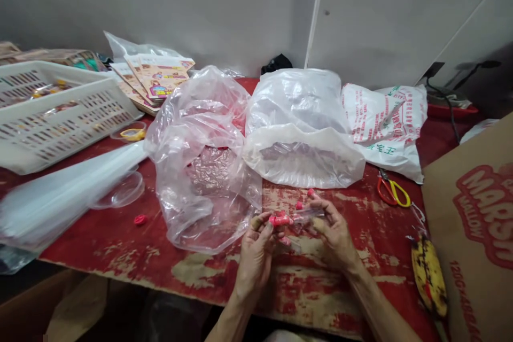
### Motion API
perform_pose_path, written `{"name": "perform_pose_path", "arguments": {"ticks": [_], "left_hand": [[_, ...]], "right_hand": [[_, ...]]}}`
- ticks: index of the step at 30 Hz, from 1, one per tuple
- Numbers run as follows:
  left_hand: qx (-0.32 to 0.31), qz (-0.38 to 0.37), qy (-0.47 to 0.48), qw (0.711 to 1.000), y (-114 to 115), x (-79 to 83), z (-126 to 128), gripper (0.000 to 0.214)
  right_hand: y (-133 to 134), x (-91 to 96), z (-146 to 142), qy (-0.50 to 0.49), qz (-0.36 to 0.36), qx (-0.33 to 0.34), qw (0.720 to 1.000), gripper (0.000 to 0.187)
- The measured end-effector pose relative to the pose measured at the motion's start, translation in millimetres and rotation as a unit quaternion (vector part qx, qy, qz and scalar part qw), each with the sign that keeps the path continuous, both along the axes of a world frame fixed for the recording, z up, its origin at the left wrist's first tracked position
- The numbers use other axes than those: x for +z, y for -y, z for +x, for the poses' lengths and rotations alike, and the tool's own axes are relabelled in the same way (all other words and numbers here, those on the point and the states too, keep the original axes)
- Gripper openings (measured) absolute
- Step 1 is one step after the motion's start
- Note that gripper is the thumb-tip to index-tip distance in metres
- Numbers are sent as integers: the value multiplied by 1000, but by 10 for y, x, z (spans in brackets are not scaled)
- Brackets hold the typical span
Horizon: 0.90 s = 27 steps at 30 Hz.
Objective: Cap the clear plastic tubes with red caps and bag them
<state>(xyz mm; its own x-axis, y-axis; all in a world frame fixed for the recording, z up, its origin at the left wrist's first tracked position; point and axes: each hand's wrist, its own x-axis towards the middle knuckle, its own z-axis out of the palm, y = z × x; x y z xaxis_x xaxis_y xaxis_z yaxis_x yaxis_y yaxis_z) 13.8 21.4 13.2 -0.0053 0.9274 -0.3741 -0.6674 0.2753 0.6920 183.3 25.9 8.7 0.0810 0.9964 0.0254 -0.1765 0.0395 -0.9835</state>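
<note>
Over the front of the worn red tabletop (224, 278), my left hand (257, 254) pinches a small red plastic piece (279, 220) between thumb and fingers. My right hand (337, 232) is closed on a clear, tube-like plastic piece (306, 215), whose near end meets the red piece. More small red bits (311, 192) show by the right fingers, and another lies under the hands; I cannot tell which of these are held. Just left of my hands spreads a crumpled clear plastic bag (208, 187). Behind them sits an open, bulky white bag (300, 117).
A white slotted basket (60, 133) stands at left, with clear plastic sleeves (72, 192), a round clear lid (120, 191) and a red piece (140, 219) nearer. Scissors (393, 192), a printed white sack (385, 123), a spotted banana (428, 278) and a cardboard box (449, 208) are right.
</note>
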Motion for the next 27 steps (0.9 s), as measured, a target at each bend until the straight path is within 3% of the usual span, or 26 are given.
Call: {"name": "perform_pose_path", "arguments": {"ticks": [3,8,12,17,21,27], "left_hand": [[-7,17,-29,999,107,-85,107,35],[-47,53,-152,986,278,-212,184,30],[-70,63,-236,967,426,-177,214,34],[-98,73,-302,946,539,-119,252,32],[-146,138,-319,926,512,-127,283,29],[-161,250,-455,839,452,-210,243,30]], "right_hand": [[235,-2,-56,40,12,4,999,22],[413,-69,-132,84,23,-8,996,19],[525,-217,-175,165,39,-67,983,23],[660,-351,-241,248,82,-135,956,40],[698,-363,-215,235,61,-163,956,44],[648,-439,153,70,-46,-182,980,40]]}}
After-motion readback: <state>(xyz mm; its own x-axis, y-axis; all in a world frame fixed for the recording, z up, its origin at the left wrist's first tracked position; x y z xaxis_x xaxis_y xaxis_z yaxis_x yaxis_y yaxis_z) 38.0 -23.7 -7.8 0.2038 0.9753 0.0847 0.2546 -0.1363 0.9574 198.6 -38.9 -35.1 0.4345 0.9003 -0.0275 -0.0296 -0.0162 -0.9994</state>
